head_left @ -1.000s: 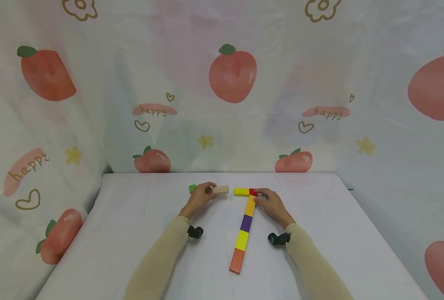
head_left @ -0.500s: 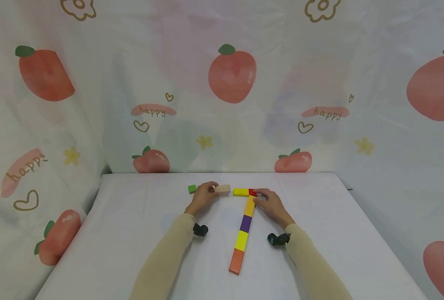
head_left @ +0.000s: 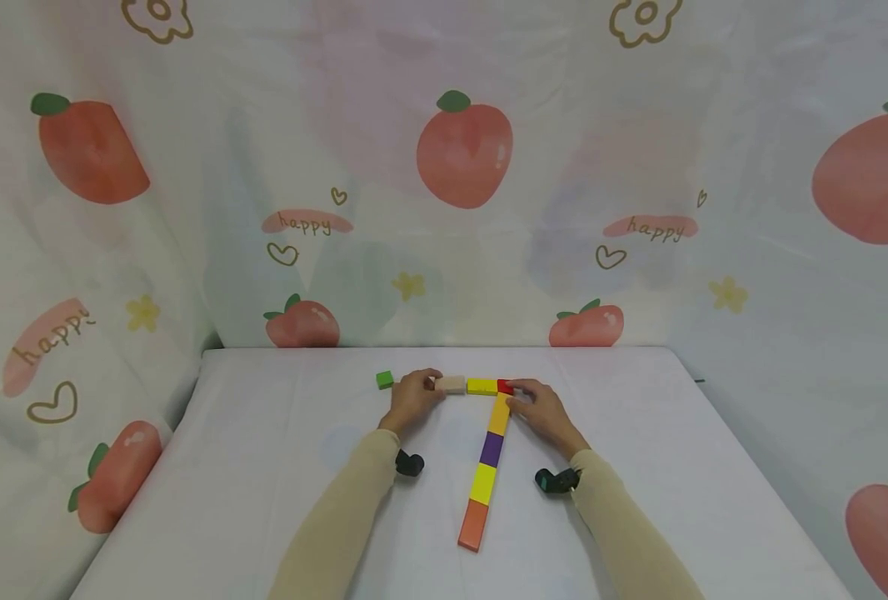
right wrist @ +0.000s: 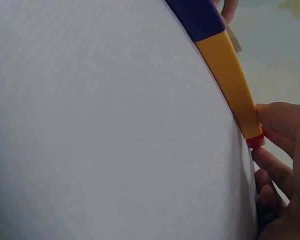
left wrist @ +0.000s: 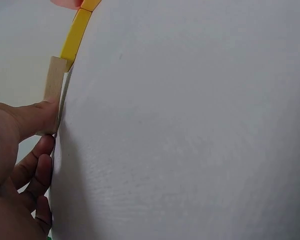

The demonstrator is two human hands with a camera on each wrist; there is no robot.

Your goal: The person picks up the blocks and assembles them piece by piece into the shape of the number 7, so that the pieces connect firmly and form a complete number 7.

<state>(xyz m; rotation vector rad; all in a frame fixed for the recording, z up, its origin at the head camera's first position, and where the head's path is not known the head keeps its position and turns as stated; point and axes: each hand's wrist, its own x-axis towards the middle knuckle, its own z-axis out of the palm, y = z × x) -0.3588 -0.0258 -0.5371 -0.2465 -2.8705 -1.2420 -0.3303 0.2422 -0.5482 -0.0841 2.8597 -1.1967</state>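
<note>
My left hand (head_left: 414, 398) pinches a plain wooden block (head_left: 451, 384) near its left end. In the left wrist view, the far end of the wooden block (left wrist: 55, 75) meets the end of a yellow block (left wrist: 76, 35). My right hand (head_left: 549, 415) is at the corner of the layout, fingertips on a small red block (head_left: 504, 386). Its thumb (right wrist: 277, 116) lies against the side of the amber block (right wrist: 232, 85). From that corner a row runs toward me: amber, purple (head_left: 491, 449), yellow (head_left: 482, 483) and orange (head_left: 474, 526).
A small green block (head_left: 385, 380) lies left of my left hand. The white-covered table (head_left: 264, 467) stretches out on both sides. Behind it hangs a fruit-print cloth (head_left: 384, 208). Each wrist carries a black camera (head_left: 556, 480).
My left hand has moved right with the wooden block, bringing it from a gap to right beside the yellow block. My right hand has stayed at the corner.
</note>
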